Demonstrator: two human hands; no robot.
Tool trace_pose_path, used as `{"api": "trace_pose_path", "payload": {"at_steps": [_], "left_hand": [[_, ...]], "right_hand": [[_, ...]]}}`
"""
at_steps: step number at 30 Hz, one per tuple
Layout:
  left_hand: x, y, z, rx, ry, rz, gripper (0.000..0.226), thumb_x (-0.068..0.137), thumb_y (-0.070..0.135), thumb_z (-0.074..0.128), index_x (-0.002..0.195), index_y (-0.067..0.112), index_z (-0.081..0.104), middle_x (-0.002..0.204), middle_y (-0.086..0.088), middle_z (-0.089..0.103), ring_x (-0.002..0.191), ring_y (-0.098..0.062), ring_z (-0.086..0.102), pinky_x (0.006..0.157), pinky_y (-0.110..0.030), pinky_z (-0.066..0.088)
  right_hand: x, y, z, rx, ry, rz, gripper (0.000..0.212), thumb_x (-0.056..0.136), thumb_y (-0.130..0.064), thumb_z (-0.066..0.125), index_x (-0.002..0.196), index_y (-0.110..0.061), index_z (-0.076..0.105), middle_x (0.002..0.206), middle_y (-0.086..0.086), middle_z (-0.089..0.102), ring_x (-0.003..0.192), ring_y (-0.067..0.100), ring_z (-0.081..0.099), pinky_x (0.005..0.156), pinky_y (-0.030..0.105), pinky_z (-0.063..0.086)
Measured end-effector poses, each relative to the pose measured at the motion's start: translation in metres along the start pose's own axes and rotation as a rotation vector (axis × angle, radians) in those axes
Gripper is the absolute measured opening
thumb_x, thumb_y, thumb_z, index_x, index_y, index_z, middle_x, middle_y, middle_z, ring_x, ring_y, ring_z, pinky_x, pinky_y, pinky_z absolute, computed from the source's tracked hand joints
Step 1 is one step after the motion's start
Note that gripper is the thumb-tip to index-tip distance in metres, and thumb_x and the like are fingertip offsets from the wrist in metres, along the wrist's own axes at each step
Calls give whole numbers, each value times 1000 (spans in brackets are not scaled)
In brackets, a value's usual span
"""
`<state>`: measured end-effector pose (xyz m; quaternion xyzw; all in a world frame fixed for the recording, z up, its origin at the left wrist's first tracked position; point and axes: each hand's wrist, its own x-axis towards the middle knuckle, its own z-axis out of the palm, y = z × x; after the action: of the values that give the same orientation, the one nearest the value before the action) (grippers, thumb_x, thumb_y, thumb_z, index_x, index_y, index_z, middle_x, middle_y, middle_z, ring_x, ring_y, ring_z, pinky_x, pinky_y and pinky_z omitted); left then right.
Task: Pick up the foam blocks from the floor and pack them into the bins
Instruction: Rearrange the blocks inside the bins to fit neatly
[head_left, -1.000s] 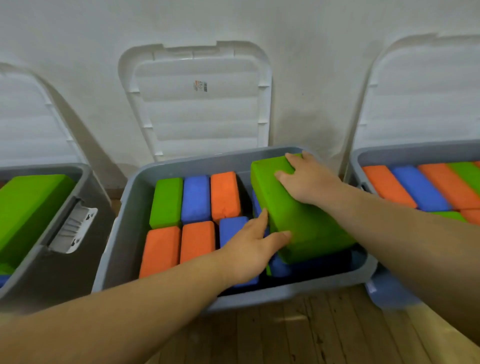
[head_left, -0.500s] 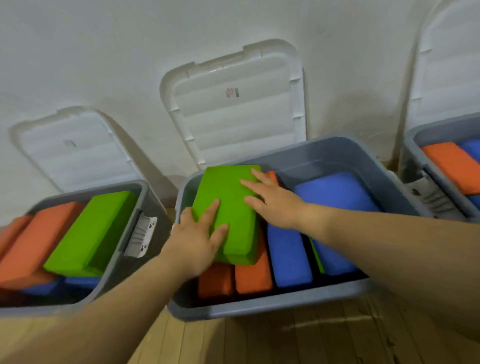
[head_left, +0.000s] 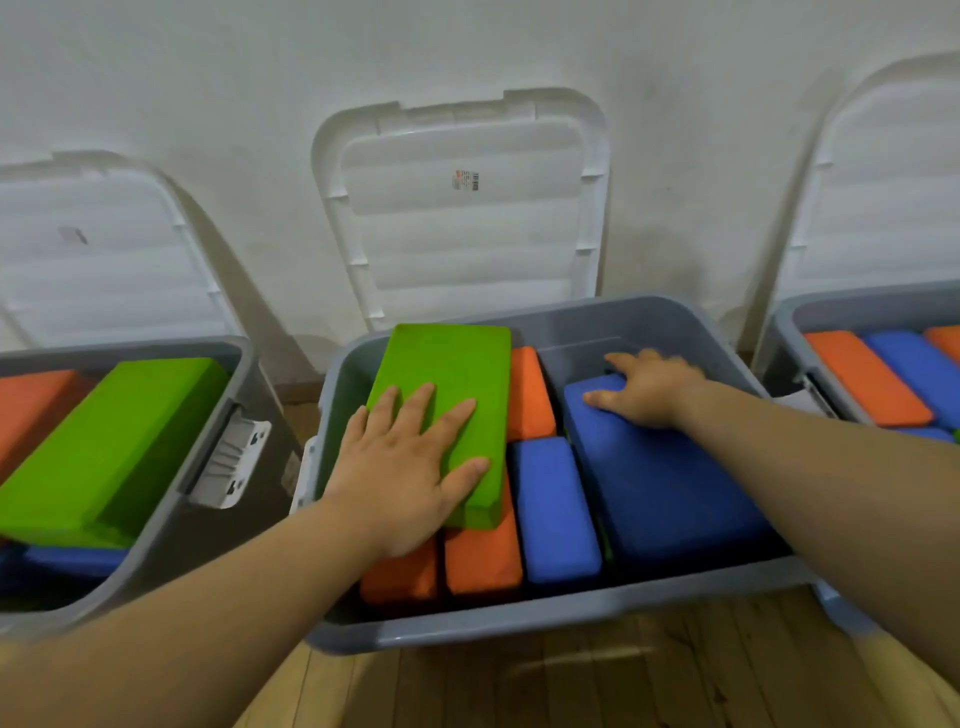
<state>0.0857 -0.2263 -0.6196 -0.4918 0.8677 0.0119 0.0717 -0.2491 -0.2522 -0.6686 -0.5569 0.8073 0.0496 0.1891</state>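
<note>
Grey plastic makes up three bins: a middle bin, a left bin at nine o'clock and a right bin at three o'clock, each with a white lid leaning on the wall behind. Visible in the middle bin are one green foam block, three orange blocks and two blue ones. The left hand lies flat, fingers spread, on the green block, which rests atop the orange ones. The right hand lies loosely open on the big blue block, gripping nothing. The left bin shows a second green block over orange and blue; the right bin shows orange and blue blocks.
</note>
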Motion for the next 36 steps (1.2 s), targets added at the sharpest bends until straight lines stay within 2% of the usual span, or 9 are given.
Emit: {"api": "trace_pose_path", "payload": {"at_steps": [6, 15, 20, 23, 26, 29, 31, 33, 36], "left_hand": [[3, -1, 0, -24, 19, -22, 88, 75, 87, -4, 157, 54, -1, 171, 2, 5, 156, -31, 0, 125, -53, 7], [7, 10, -5, -59, 11, -84, 97, 68, 94, -3, 154, 53, 11, 167, 4, 15, 154, -30, 9, 123, -58, 16], [9, 19, -18, -290, 103, -120, 111, 63, 103, 4, 158, 47, 16, 160, 3, 35, 149, -25, 29, 121, -53, 25], [12, 26, -38, -639, 178, -101, 97, 77, 94, 34, 159, 49, 10, 165, 10, 27, 152, -13, 23, 123, -37, 21], [20, 38, -64, -881, 262, -55, 89, 79, 89, 44, 154, 62, 3, 160, 32, 17, 147, -1, 29, 122, -30, 24], [29, 45, -86, -991, 322, -59, 89, 79, 83, 49, 153, 62, 4, 152, 35, 19, 117, 22, 45, 99, -3, 32], [33, 43, -93, -1023, 401, -46, 90, 79, 86, 53, 153, 62, 9, 160, 26, 23, 126, 18, 43, 108, -10, 31], [34, 36, -97, -1002, 458, -99, 87, 80, 82, 55, 154, 61, 14, 167, 11, 15, 149, -3, 26, 115, -25, 23], [30, 10, -110, -899, 431, -288, 77, 84, 81, 50, 153, 58, 24, 170, 7, 4, 155, -16, 17, 117, -34, 22]], "right_hand": [[-25, -22, -64, -126, -74, -178, 97, 74, -71, 73, 156, -36, 36, 161, 0, 39, 143, 26, 41, 114, 37, 36], [-58, -21, -107, 5, -70, -252, 68, 81, -51, 78, 144, -35, 56, 152, -8, 50, 132, 20, 51, 109, 34, 41], [-92, -22, -158, 162, 355, -231, 67, 84, -54, 70, 146, -36, 53, 156, -6, 46, 142, 21, 43, 112, 31, 33], [-112, -26, -180, 358, 617, -254, 71, 86, -58, 62, 152, -41, 42, 155, -9, 47, 145, 22, 39, 117, 35, 33], [-127, -35, -187, 571, 819, -334, 69, 90, -57, 60, 154, -41, 40, 147, -9, 54, 139, 21, 45, 118, 38, 33], [-134, -47, -186, 746, 924, -363, 67, 91, -56, 61, 153, -39, 41, 142, -12, 57, 134, 14, 48, 118, 37, 34], [-135, -57, -181, 916, 886, -357, 70, 90, -57, 61, 154, -43, 37, 140, -15, 55, 132, 10, 49, 115, 36, 38], [-136, -70, -169, 992, 755, -361, 75, 93, -53, 61, 158, -46, 25, 133, -14, 56, 120, 5, 54, 103, 27, 44], [-139, -88, -147, 827, 547, -376, 86, 94, -54, 58, 155, -57, -3, 121, -13, 58, 101, 8, 58, 83, 24, 41]]}}
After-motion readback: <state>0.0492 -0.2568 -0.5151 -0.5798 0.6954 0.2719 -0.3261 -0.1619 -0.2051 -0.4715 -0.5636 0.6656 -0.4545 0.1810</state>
